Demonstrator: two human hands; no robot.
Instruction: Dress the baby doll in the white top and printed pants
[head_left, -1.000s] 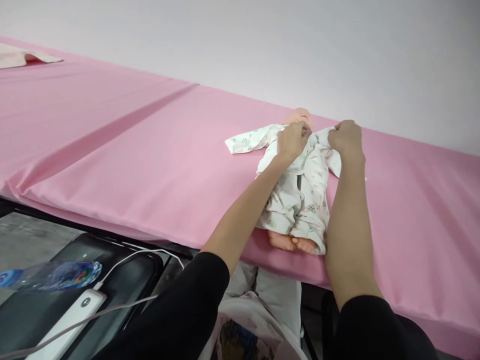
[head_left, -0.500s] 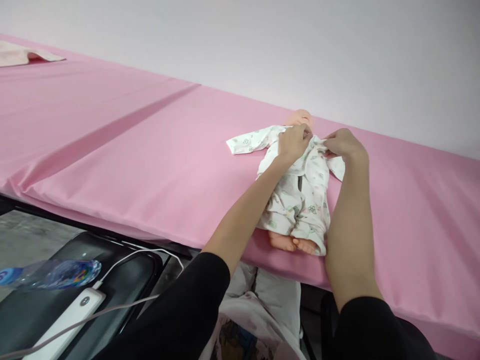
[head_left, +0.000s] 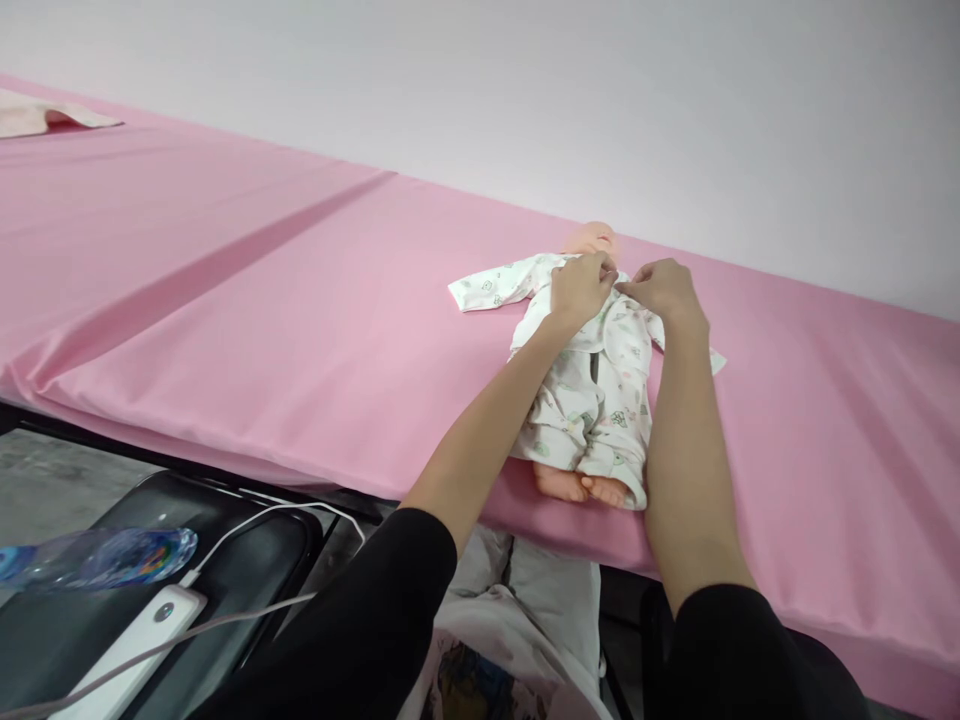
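1. Left hand [head_left: 581, 285]: fingers bunched at the neckline of the printed top [head_left: 530, 325], apparently pinching its cloth.
2. Right hand [head_left: 664, 288]: thumb and fingertips drawn together on the top's chest, just beside the left; a pinch on the cloth, as best I can judge.
3. Doll [head_left: 592, 238]: face up beneath both hands on the pink-covered bench [head_left: 300, 330], head toward the wall [head_left: 480, 90], bare feet [head_left: 585, 487] near the front edge.
4. Progress, by my reading: top lies over torso with sleeves spread to either side; trousers [head_left: 622, 410] are on the legs. No doll hand shows at the left-lying cuff. Chest front appears still being worked; whether any fastening is closed, the hands hide.
5. Farther out: folded cloth [head_left: 45, 113] at the bench's far left; below, a dark chair [head_left: 255, 540] bearing a plastic bottle [head_left: 112, 555] and a white device [head_left: 142, 650] with a cable.
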